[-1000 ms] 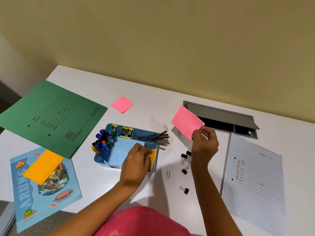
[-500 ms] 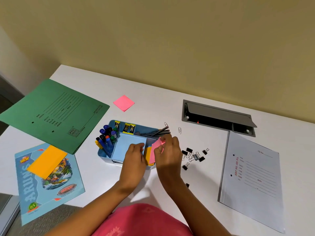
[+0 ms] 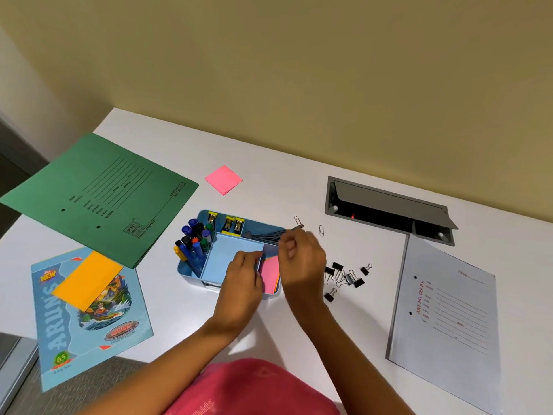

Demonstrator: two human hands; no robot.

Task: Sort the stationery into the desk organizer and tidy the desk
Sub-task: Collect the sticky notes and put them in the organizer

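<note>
Nearby, binder clips (image 3: 347, 277) just rt of organizer (image 3: 190, 272)

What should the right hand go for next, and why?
Probably shift the right hand slightly rightward to the binder clips and pick one up. The pink notes already sit in the right compartment of the desk organizer, the hand appears to hold nothing, and the loose clips are the unsorted stationery lying nearest to it on the desk.
</note>
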